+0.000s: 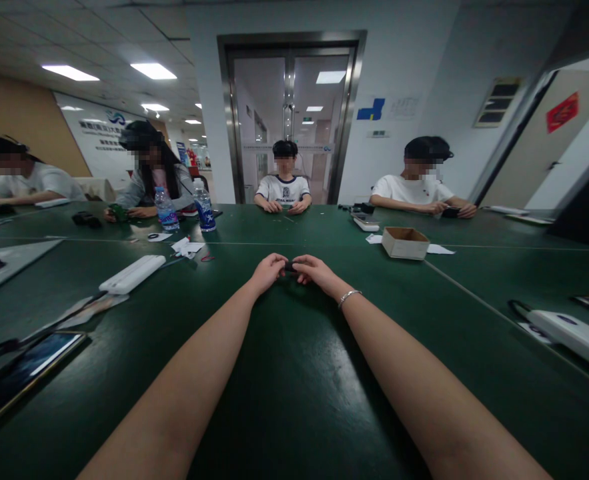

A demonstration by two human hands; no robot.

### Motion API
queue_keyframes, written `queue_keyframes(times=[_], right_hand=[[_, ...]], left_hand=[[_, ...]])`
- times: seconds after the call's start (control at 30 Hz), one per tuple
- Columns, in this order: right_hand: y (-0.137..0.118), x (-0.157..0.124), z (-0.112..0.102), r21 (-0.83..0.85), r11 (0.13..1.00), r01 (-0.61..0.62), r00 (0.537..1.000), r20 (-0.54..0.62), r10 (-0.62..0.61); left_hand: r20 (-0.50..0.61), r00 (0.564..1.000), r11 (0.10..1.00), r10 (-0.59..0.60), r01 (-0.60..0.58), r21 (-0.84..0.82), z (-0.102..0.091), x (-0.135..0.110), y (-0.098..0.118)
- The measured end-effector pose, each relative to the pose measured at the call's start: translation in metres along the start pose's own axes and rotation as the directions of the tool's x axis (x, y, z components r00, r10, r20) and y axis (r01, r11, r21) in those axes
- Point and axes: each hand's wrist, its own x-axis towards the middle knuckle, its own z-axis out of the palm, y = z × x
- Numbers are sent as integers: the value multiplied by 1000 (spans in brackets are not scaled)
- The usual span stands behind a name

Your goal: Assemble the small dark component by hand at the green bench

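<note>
Both my arms reach forward over a dark green table [294, 373]. Between my fingertips is a small black object [289, 266], too small and too far away for its kind to show. My left hand [269, 273] pinches its left end. The right end is pinched by my right hand [317, 273], with a silver bracelet [349, 298] on that wrist. The two hands nearly meet, just above the tabletop, and the fingers cover most of the object.
A phone [29, 373] and a white power strip [133, 274] lie on the left. Two bottles [205, 208] and paper scraps [187, 247] stand farther back. At the right are an open box [405, 244] and another white device [577, 337]. Several people sit across the table.
</note>
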Motion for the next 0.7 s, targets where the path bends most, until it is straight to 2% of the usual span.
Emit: queue_keyframes(times=[0.1, 0.3, 0.43, 0.6, 0.7], right_hand=[[-1, -1, 1, 5, 1000, -31, 1000, -3, 31], [-1, -3, -1, -8, 999, 38, 999, 2, -38], [2, -1, -1, -14, 1000, 6, 1000, 5, -6], [6, 2, -3, 22, 998, 51, 999, -1, -51], [5, 1, -3, 0, 1000, 21, 1000, -1, -21]], left_hand=[[4, 1000, 1000, 15, -15, 12, -1, 0, -1], [22, 1000, 1000, 18, -18, 13, -1, 2, -5], [18, 1000, 1000, 5, -5, 13, 0, 1, -2], [4, 1000, 1000, -4, 4, 16, 1, 0, 0], [5, 1000, 1000, -2, 2, 2, 1, 1, -2]])
